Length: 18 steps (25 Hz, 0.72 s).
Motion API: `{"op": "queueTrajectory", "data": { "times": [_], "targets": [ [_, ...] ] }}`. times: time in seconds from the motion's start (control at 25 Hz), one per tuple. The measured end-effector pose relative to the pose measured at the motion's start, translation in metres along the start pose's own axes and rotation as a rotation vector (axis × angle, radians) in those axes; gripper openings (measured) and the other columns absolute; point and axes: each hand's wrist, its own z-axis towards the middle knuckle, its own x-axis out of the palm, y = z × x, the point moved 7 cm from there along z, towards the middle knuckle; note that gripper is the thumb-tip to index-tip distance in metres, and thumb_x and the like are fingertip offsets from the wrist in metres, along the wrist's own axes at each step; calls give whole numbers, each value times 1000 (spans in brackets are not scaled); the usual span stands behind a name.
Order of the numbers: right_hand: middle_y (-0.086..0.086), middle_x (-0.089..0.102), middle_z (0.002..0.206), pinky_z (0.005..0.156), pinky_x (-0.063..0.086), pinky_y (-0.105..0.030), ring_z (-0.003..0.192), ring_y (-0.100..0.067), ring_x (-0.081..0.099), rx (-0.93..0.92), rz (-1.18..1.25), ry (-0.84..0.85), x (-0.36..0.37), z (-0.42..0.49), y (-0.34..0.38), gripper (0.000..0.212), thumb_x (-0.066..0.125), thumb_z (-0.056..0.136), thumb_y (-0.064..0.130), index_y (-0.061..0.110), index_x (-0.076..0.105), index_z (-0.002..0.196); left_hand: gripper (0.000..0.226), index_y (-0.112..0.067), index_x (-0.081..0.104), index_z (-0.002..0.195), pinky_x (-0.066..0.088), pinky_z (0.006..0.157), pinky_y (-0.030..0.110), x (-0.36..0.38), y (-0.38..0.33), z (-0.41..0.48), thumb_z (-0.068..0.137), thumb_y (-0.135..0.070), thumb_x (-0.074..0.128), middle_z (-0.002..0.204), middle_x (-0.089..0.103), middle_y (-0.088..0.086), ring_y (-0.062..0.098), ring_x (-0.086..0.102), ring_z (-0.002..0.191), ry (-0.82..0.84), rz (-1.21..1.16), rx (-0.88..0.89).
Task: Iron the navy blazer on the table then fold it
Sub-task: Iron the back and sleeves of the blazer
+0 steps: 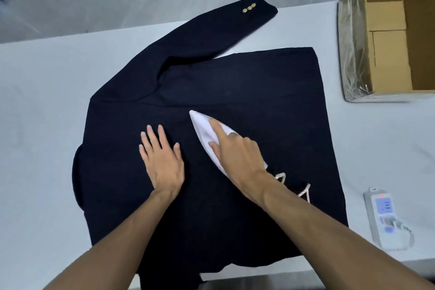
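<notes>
The navy blazer [247,82] lies flat, back up, across the middle of the white table [42,101]. One sleeve with three gold buttons [249,8] reaches toward the far edge. A white iron [202,127] stands on the blazer's centre, its tip pointing away from me. My right hand [235,150] grips the iron from above, forefinger stretched along its top. My left hand [162,158] lies flat on the cloth just left of the iron, fingers spread. The iron's braided cord [303,192] trails over the blazer behind my right wrist.
An open cardboard box [388,37] stands at the far right of the table. A white power strip with a lit display [386,216] lies at the near right edge. The blazer's lower hem hangs over the table's near edge.
</notes>
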Motion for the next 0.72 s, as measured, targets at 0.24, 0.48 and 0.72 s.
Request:
{"op": "queueTrajectory", "data": {
  "times": [0.24, 0.48, 0.72],
  "targets": [
    [3, 40, 57, 38, 6, -27, 37, -13, 14, -64, -243, 13, 17, 13, 34, 64, 59, 94, 33, 31, 26, 149, 68, -8, -6, 155, -1, 122, 51, 19, 18, 4, 104, -44, 20, 163, -11, 22, 38, -11, 151, 139, 90, 33],
    [-1, 38, 63, 46, 26, -29, 41, -20, 27, -69, -209, -3, 1, 13, 10, 54, 49, 99, 38, 33, 30, 149, 67, -10, -15, 152, -3, 122, 52, 20, 18, 6, 104, -44, 17, 161, -18, 22, 38, -17, 149, 169, 60, 41],
    [0, 44, 70, 50, 30, -32, 44, -18, 29, 3, -154, 80, 0, -3, -27, 51, 31, 103, 36, 38, 13, 151, 69, -8, -9, 155, -1, 122, 54, 23, 18, 6, 105, -44, 20, 161, -17, 24, 40, -15, 149, 169, 99, 52]
  ]
}}
